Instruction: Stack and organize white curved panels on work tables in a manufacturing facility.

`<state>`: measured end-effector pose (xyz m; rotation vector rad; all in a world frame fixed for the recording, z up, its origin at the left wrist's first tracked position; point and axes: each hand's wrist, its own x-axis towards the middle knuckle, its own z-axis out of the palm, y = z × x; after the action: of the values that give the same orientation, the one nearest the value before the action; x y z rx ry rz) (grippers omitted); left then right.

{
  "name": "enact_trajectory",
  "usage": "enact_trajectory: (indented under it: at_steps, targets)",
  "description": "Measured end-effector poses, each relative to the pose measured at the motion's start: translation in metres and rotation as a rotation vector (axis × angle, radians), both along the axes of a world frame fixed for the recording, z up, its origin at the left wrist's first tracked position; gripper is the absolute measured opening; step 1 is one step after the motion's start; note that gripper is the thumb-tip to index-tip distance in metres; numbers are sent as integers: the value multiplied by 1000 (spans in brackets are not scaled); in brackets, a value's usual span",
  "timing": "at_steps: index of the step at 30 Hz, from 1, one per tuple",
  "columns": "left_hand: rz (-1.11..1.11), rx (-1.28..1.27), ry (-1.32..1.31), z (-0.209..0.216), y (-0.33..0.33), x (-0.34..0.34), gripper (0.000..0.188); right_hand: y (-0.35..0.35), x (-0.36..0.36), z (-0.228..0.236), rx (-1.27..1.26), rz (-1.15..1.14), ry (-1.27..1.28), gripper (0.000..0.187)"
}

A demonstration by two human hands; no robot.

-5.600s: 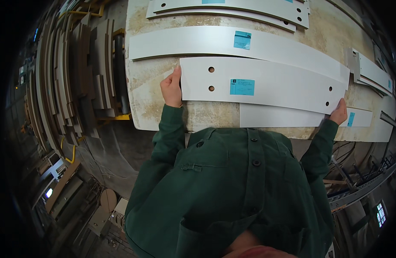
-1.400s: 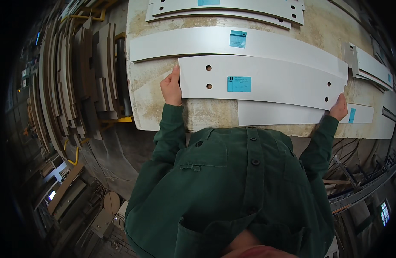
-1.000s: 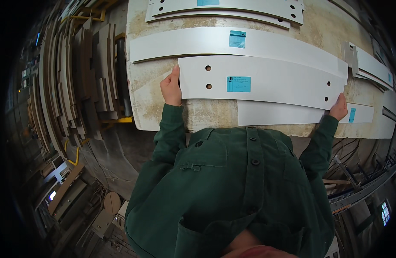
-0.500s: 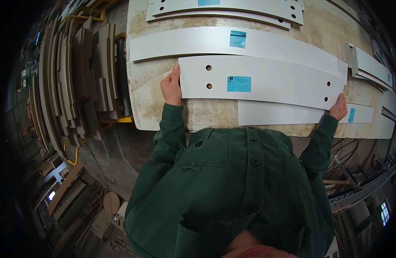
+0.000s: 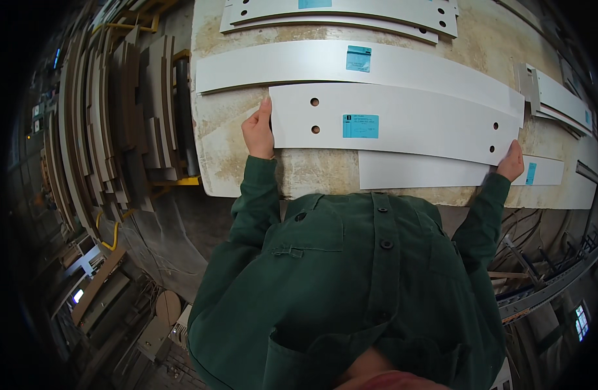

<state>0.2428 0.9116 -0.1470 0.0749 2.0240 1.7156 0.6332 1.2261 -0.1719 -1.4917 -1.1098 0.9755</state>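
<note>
Between my two hands is a long white board [image 5: 416,120] with a blue label [image 5: 360,127] and two round holes near each end. My left hand [image 5: 258,133] grips its left end, thumb along the edge and the other fingers hidden below. At the right end, my right hand [image 5: 510,162] holds the lower corner, its fingers mostly out of sight underneath. Just beyond lies a longer white board [image 5: 279,62] with its own blue label, its near edge partly covered by the held one. A narrower white board [image 5: 416,174] lies on my side, partly overlapped.
The boards rest on a worn, stained pale tabletop [image 5: 237,169]. More white boards with holes [image 5: 351,14] are stacked at the far edge, and another small white stack [image 5: 559,97] lies at the right. Upright brown panels [image 5: 123,110] stand on a yellow-framed rack to the left.
</note>
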Motion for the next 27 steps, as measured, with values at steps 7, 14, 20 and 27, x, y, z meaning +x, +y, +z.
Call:
enact_trajectory:
  at_steps: [7,14,20,27]
  targets:
    - [15,-31,3,1,1,0,38,0,0,-1,52,13,8,26]
    - [26,-7,-3,2,1,2,36,0,1,-1,7,-3,-34,26]
    - [31,9,-4,2,2,1,35,2,3,-3,40,15,-50,27]
    - [10,35,-34,5,2,1,34,1,2,-2,15,27,-29,26]
